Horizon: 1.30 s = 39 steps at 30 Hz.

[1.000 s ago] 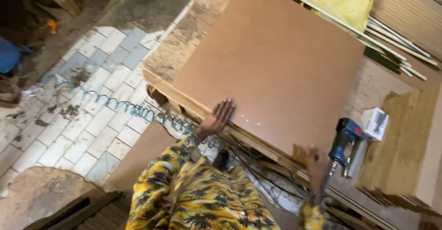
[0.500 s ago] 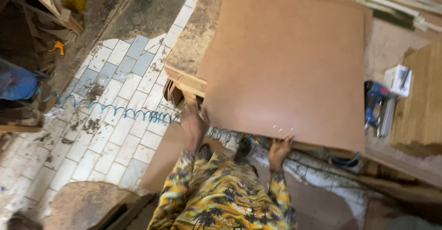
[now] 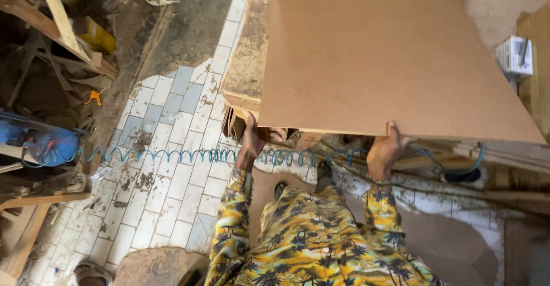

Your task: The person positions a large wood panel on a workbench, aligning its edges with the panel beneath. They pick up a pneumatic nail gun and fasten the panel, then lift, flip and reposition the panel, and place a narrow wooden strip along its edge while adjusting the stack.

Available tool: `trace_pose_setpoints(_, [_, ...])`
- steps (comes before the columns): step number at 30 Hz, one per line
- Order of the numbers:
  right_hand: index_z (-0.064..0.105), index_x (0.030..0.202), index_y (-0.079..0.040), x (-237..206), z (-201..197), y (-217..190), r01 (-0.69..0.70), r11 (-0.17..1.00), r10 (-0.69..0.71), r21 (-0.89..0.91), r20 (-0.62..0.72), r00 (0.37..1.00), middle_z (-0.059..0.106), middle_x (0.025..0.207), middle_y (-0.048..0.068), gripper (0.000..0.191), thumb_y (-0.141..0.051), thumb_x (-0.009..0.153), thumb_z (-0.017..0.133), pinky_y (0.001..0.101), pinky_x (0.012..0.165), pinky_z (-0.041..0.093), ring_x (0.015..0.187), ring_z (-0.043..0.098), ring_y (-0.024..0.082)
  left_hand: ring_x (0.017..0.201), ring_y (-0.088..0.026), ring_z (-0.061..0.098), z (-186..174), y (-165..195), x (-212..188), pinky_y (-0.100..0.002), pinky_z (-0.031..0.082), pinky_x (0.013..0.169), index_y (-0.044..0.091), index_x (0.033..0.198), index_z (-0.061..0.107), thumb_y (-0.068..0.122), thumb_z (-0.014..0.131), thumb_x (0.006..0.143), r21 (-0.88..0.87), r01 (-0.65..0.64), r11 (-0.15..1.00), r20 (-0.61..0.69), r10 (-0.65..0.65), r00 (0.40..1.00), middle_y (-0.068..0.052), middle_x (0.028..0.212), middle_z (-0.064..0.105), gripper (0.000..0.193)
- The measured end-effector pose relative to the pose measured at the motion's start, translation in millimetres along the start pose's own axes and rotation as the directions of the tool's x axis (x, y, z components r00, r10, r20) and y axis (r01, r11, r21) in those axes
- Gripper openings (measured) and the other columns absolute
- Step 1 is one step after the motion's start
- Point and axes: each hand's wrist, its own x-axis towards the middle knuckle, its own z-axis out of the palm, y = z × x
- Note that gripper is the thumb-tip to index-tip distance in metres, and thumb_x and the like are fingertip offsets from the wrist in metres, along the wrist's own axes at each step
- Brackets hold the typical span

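1. We hold the large flat brown fibreboard sheet (image 3: 395, 57) by its near edge. It stretches away from both our hands and lies tilted over the stack beneath it.
2. Our left hand (image 3: 252, 140) is curled under the sheet's near left corner. Its fingers are hidden below the board, so we judge it is gripping but cannot tell for certain.
3. Our right hand (image 3: 385, 151) clasps the near edge further right, thumb on top and fingers underneath.
4. Just beyond the left hand, the worn, dust-caked wooden bench top (image 3: 247, 62) carries the sheet's far side.
5. Below both wrists runs a blue coiled air hose (image 3: 189, 155), leading left to a blue compressor tank (image 3: 51, 147).
6. Well to the right of the right hand sits a small white cardboard box (image 3: 511, 55) beside upright tan boards (image 3: 538, 68).
7. Under us lies the dirty white and grey tiled floor (image 3: 166, 171).
8. Risks, as we judge them: gripped only along one edge, the wide sheet could sag, slip or swing into the box. The hose near our feet could catch a step.
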Motion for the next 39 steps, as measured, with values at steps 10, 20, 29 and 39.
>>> trace_pose_setpoints(10, [0.032,0.149,-0.01,24.0,7.2,10.3,-0.12,0.984,0.111,0.129,0.074,0.991,0.053,0.14,0.01,0.065,0.004,0.094,0.064,0.0424,0.11,0.051,0.127,0.056,0.023,0.113,-0.021,0.07,0.0,51.2,68.1,-0.034,0.057,0.096,-0.003,0.145,0.056,0.047,0.059,0.104,0.297,-0.053,0.953,-0.326,0.153,0.933,-0.016,0.136,0.067,0.065])
trace_pose_setpoints(20, [0.067,0.101,0.002,276.8,-62.1,-16.8,-0.422,0.884,0.43,-0.201,-0.001,0.903,0.071,0.105,0.016,0.017,-0.009,0.088,0.068,0.0393,0.087,0.062,0.093,0.073,0.028,0.093,-0.018,0.074,149.2,-151.8,55.6,-0.031,0.063,0.079,-0.001,0.098,0.07,0.029,0.07,0.093,0.141,0.028,0.99,0.408,-0.084,0.909,-0.011,0.103,0.075,0.03])
trace_pose_setpoints(29, [0.062,0.128,0.01,423.8,-72.2,-56.2,0.699,-0.084,-0.031,-0.71,0.703,0.711,0.07,0.107,0.024,0.062,-0.026,0.083,0.086,0.0488,0.08,0.056,0.093,0.069,0.039,0.102,-0.026,0.071,179.5,-142.8,115.4,-0.037,0.058,0.094,0.01,0.11,0.075,0.014,0.075,0.079,0.927,-0.284,0.243,0.28,0.05,0.959,-0.01,0.111,0.075,0.032])
trace_pose_setpoints(39, [0.062,0.091,0.007,328.7,-80.2,-13.0,0.448,0.031,0.173,-0.893,0.446,0.878,0.064,0.086,0.028,0.04,-0.026,0.091,0.084,0.0495,0.075,0.049,0.08,0.062,0.043,0.13,-0.036,0.058,-18.1,42.4,110.7,-0.055,0.035,0.111,0.004,0.125,0.068,0.04,0.068,0.095,0.885,0.465,-0.016,-0.219,0.867,0.447,-0.018,0.135,0.065,0.046])
